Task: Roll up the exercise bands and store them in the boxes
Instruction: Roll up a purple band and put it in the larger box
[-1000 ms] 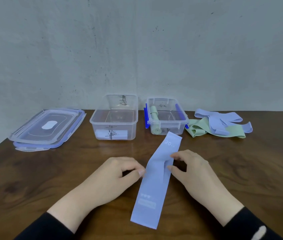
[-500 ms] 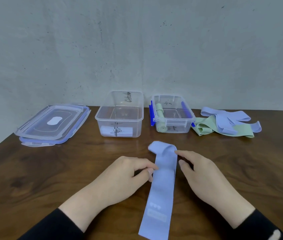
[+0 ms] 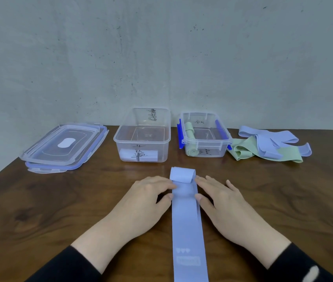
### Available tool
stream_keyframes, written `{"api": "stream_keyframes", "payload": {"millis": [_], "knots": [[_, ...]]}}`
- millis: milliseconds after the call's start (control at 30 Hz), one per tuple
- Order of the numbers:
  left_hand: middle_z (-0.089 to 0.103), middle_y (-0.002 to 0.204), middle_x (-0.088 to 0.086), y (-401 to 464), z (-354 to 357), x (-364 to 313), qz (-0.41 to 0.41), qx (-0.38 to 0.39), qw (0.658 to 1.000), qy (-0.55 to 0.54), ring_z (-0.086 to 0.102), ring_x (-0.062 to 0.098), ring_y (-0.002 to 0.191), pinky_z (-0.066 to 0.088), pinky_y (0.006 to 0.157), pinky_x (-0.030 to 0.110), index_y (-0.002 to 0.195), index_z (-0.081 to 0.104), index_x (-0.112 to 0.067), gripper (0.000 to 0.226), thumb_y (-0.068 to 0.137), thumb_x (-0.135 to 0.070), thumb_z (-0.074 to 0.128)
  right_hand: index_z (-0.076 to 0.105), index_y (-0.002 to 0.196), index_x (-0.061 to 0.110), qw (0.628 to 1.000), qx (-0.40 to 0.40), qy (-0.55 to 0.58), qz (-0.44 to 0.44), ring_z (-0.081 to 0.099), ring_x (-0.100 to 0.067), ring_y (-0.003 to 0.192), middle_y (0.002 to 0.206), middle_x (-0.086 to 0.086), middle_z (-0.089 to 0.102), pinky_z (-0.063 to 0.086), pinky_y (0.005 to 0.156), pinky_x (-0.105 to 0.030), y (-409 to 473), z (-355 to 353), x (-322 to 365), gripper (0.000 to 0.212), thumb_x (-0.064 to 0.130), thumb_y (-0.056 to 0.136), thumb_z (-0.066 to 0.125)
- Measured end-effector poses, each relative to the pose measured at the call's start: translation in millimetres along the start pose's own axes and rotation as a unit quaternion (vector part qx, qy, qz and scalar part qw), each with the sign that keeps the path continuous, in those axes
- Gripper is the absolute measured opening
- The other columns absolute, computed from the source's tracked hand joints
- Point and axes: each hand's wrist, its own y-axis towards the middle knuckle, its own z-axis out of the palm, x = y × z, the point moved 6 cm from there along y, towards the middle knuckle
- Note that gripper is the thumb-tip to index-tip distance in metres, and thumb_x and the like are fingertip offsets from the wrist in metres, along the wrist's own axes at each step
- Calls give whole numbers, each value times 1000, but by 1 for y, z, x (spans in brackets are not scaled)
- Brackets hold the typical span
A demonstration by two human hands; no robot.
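Fingers (image 3: 167,187) beside band (image 3: 188,220), wooden table (image 3: 59,210), concrete wall (image 3: 161,58)

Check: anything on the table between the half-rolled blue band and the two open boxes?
Nothing visible. Bare table separates the blue band from the left box and the right box; both are open-topped.
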Motion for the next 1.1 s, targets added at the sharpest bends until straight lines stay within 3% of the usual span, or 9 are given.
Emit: {"api": "stream_keyframes", "payload": {"millis": [133,267,367,467,600,800,967,1100], "knots": [[29,154,-23,3,-1,1,-18,11,1000,16,21,-2,142,16,118,27,147,33,-44,49,99,-40,46,20,154,38,1000,-1,-3,3,8,3,148,160,22,19,3,125,-39,10,2,3,53,48,104,28],[32,152,-20,1,-6,-1,-43,8,999,-15,28,7,142,26,118,33,150,13,-49,61,100,-39,45,34,148,39,998,-31,49,17,29,0,143,153,21,36,9,124,-37,11,-6,3,45,45,103,34],[44,143,-21,0,-6,1,-37,-11,999,-10,38,5,134,33,114,30,146,29,-46,50,100,-38,46,37,146,37,999,-20,44,9,34,0,140,150,20,39,12,125,-39,9,-8,7,44,45,103,36],[47,139,-24,2,-6,3,-44,-19,999,2,41,3,131,31,110,23,140,41,-43,40,100,-38,44,32,149,38,999,-4,35,0,23,0,146,156,17,34,7,125,-39,9,-5,8,47,48,103,34],[42,146,-22,4,-2,1,-34,1,999,19,32,1,138,19,113,21,144,38,-40,43,101,-39,42,27,152,37,999,13,22,-20,14,4,147,158,18,28,4,125,-42,11,0,11,51,49,103,31],[46,143,-23,8,0,11,-65,-5,998,-14,39,4,135,36,112,30,139,42,-45,40,100,-44,42,35,147,40,998,-11,53,8,35,-1,140,151,20,39,10,124,-38,16,-6,12,46,49,102,36],[38,151,-17,11,3,3,-33,10,999,6,29,5,141,17,121,32,147,36,-38,44,102,-40,38,28,152,38,1000,6,29,-5,21,0,147,158,17,30,4,125,-40,14,-1,13,50,48,103,31],[45,146,-18,14,0,7,-44,-8,999,-24,38,5,136,31,116,34,143,42,-38,41,101,-38,41,29,150,39,999,-5,40,-6,23,1,145,156,21,30,7,124,-40,16,-1,11,48,47,103,33]]}}
